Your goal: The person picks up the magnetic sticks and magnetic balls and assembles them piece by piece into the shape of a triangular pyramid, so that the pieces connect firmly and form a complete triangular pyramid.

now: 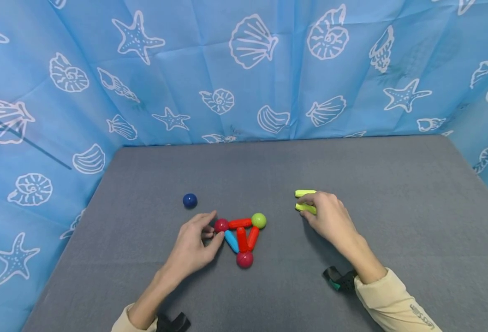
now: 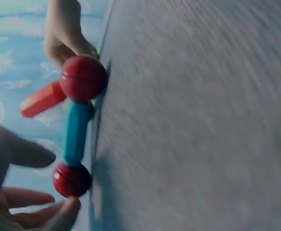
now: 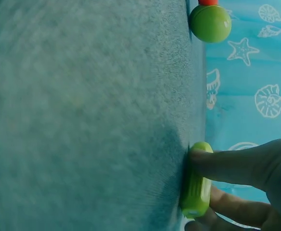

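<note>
A triangle of magnetic rods and balls lies on the table before me. It has a blue rod [image 1: 231,241], red rods [image 1: 240,223], a green ball [image 1: 258,220] and two dark red balls, one at the near corner [image 1: 245,259]. Another red rod [image 2: 43,99] slants up off that near ball. My left hand [image 1: 195,240] curves loosely round the left corner's red ball [image 2: 72,179], one fingertip right at it and the thumb apart. Farther right, my right hand [image 1: 329,216] pinches a yellow-green rod [image 3: 196,185] between thumb and fingers, low over the table.
A second yellow-green rod [image 1: 304,193] lies just beyond the right hand. One dark blue ball [image 1: 190,200] sits behind the left hand. Blue curtains [image 1: 211,60] with white shells border the grey table [image 1: 352,166] at the back and sides.
</note>
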Available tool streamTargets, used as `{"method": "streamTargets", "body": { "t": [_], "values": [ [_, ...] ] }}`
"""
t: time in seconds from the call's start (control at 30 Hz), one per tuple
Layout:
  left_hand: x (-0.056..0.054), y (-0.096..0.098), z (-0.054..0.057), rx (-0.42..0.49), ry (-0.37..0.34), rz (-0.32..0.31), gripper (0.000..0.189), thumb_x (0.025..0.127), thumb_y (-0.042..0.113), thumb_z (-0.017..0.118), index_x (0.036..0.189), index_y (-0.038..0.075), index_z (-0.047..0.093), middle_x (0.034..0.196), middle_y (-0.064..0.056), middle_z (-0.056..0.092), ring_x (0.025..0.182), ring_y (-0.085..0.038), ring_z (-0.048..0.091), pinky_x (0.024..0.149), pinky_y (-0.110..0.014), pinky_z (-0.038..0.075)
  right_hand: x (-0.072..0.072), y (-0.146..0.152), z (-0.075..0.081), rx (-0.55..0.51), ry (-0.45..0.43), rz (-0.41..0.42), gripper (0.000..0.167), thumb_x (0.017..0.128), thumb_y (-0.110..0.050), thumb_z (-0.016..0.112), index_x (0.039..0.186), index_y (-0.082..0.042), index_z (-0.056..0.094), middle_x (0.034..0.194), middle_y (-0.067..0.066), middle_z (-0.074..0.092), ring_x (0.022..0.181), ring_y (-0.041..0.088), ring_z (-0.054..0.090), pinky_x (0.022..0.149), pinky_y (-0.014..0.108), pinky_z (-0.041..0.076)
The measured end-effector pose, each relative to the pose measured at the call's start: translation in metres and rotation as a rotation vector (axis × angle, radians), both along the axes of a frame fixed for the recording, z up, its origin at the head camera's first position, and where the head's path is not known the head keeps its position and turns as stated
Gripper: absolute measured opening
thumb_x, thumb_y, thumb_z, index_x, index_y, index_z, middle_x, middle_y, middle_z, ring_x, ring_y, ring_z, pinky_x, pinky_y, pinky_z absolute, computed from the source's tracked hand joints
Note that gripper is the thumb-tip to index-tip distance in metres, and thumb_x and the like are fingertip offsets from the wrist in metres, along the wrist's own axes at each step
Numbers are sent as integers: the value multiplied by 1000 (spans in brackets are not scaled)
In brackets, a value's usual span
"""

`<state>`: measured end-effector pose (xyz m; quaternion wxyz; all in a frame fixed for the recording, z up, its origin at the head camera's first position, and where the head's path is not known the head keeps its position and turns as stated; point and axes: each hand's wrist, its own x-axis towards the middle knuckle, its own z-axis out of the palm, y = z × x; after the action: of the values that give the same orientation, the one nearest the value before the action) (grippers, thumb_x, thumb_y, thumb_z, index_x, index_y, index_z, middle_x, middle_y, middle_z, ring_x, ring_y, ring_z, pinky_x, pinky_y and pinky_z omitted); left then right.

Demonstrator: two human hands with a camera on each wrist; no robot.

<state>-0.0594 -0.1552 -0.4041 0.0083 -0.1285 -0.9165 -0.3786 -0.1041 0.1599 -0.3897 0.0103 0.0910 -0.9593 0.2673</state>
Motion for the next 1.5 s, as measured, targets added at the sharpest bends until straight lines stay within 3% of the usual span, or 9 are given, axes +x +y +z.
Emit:
{"method": "streamTargets", "body": {
  "t": [0.07,0.17,0.3,0.4,0.57,0.77,1.0,1.27,1.5],
  "values": [
    [3,2,5,-34,-79,7,70,89,22,78,147,-5,49,144,-20,57,111,-25,69,94,-39,59,-1,0,1,-10,-29,2,28,86,-3,79,114,0,76,112,22,76,102,40,72,81,54,57],
    [8,7,10,-121,-221,-16,98,87,49,75,159,0,29,164,-19,36,139,-35,52,112,-55,46,0,-1,2,-16,-57,9,32,86,-4,79,117,3,74,110,23,76,100,39,73,82,54,58],
    [14,18,9,-219,-322,-42,122,81,77,66,164,5,11,173,-14,11,156,-38,25,118,-63,35,2,-3,2,-13,-70,21,31,87,-4,79,116,3,74,111,22,76,100,38,73,83,54,58],
    [17,24,4,-252,-285,-32,123,82,79,63,163,3,12,172,-16,9,156,-39,23,116,-63,37,4,-6,3,-35,-59,47,27,87,-3,79,113,1,76,110,19,77,100,35,73,82,52,58],
    [16,27,2,-259,-202,-44,116,86,71,65,161,-4,17,169,-25,14,152,-44,28,116,-63,37,7,-15,2,-133,-3,134,23,85,-3,80,108,-2,77,102,11,79,91,25,74,80,46,59],
    [12,21,6,-254,-216,-170,109,88,65,68,161,-1,20,170,-21,15,153,-40,32,117,-60,37,11,-29,7,-241,57,234,22,86,-7,80,107,-7,77,99,4,79,87,16,73,80,41,60],
    [11,15,10,-230,-191,-272,91,95,54,67,160,5,27,168,-18,24,150,-37,39,115,-59,40,19,-38,14,-398,-45,372,23,88,-12,80,110,-10,75,99,0,78,84,7,72,79,35,62],
    [9,16,10,-194,-143,-212,66,92,41,75,149,17,53,159,-8,47,142,-33,52,111,-60,45,22,-41,12,-406,-99,433,23,89,-14,79,111,-11,75,98,-3,78,85,4,71,80,32,61],
    [7,16,9,-177,-66,-213,52,90,38,78,135,15,65,140,-3,64,128,-22,63,104,-49,53,22,-44,11,-410,-87,444,22,89,-14,79,110,-12,74,97,-4,77,85,4,71,80,29,61]
  ]
}}
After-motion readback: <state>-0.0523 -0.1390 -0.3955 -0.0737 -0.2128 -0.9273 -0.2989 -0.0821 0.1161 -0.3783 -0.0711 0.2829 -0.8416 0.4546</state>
